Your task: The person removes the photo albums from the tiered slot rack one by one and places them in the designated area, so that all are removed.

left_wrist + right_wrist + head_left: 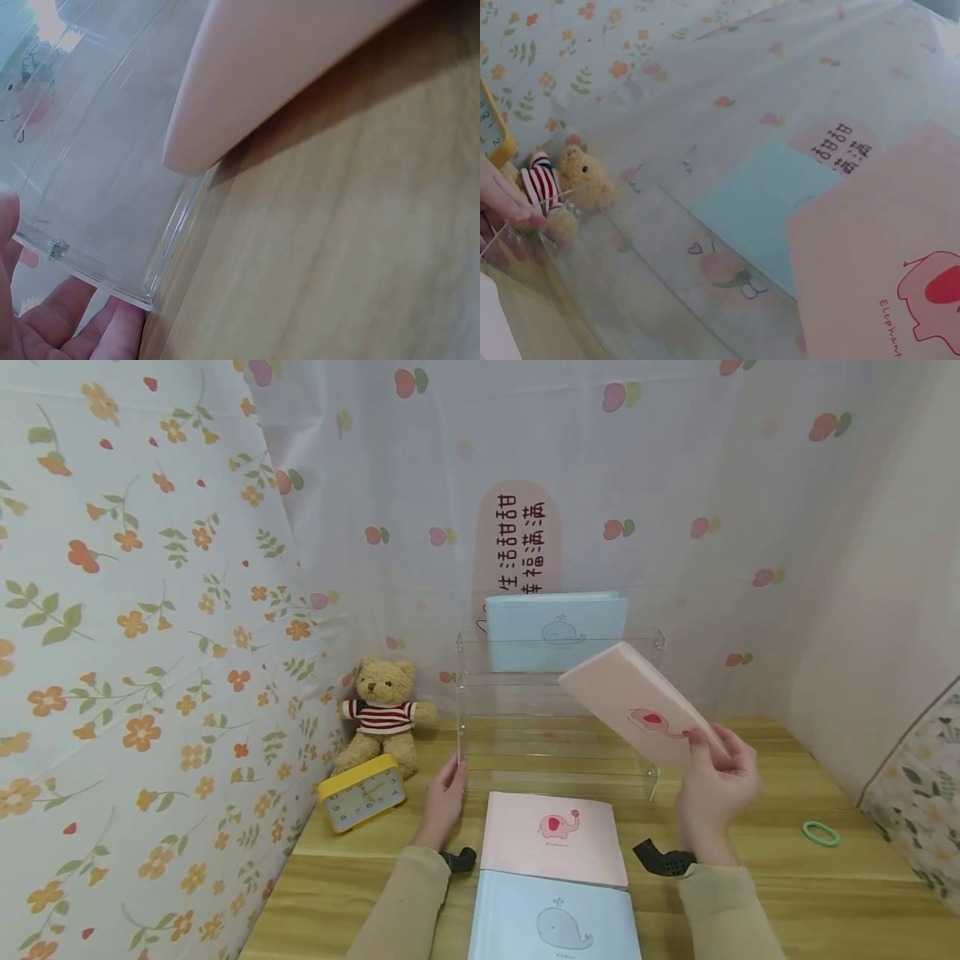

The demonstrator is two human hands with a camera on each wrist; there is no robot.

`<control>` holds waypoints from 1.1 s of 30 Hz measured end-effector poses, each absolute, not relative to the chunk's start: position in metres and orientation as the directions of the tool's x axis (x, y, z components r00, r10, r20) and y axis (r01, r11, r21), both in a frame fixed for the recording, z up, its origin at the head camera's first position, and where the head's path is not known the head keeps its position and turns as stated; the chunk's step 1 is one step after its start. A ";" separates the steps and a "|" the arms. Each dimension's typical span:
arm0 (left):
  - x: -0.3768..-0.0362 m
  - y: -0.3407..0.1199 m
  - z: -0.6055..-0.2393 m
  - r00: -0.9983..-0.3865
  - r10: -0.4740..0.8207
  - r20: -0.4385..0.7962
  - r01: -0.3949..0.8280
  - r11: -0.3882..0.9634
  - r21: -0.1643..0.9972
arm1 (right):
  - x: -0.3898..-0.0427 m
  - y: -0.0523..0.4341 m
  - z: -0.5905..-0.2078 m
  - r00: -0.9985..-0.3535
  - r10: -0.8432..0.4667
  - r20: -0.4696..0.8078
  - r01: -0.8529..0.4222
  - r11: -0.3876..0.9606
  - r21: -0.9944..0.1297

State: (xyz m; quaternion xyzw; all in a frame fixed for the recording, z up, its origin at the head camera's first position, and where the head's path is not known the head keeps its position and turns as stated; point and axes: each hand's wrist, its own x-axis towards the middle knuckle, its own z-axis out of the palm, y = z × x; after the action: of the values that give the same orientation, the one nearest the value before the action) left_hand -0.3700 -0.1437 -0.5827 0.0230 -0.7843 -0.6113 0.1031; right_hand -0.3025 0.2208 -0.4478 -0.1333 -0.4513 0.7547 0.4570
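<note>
My right hand (708,753) pinches the lower edge of a pink elephant notebook (633,697), tilted in the air in front of the right side of a clear acrylic tiered shelf (525,727). The same notebook fills the right of the right wrist view (885,255). A blue whale notebook (555,631) stands upright on the shelf's top tier. My left hand (453,777) rests with straight fingers (67,330) against the shelf's front left corner (112,187). On the wooden table (750,893) near me lie a second pink elephant notebook (553,837) and a second blue whale notebook (555,922).
A teddy bear (382,710) in a striped jumper sits left of the shelf, with a yellow clock (362,793) in front of it. A green hair tie (820,833) lies at the right. Flowered cloth walls close in the left and back.
</note>
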 end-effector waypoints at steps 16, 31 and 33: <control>-0.369 -0.141 -0.582 -0.979 -0.159 0.128 0.085 0.257 0.963 | -0.301 0.251 -0.447 -0.513 0.858 0.028 -0.628 -0.353 -0.694; -0.374 -0.145 -0.585 -0.977 -0.165 0.134 0.087 0.264 0.961 | -0.301 0.306 -0.428 -0.469 0.863 -0.186 -0.781 -0.504 -0.368; -0.373 -0.146 -0.585 -0.977 -0.166 0.133 0.086 0.261 0.962 | -0.301 0.310 -0.429 -0.469 0.860 -0.199 -0.776 -0.510 -0.371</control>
State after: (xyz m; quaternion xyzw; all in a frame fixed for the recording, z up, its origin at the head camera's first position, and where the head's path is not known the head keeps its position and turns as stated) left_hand -0.3727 -0.1462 -0.5854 0.0254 -0.7872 -0.6074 0.1038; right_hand -0.3010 0.3096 -0.4295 -0.1826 -0.1150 0.8494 0.4816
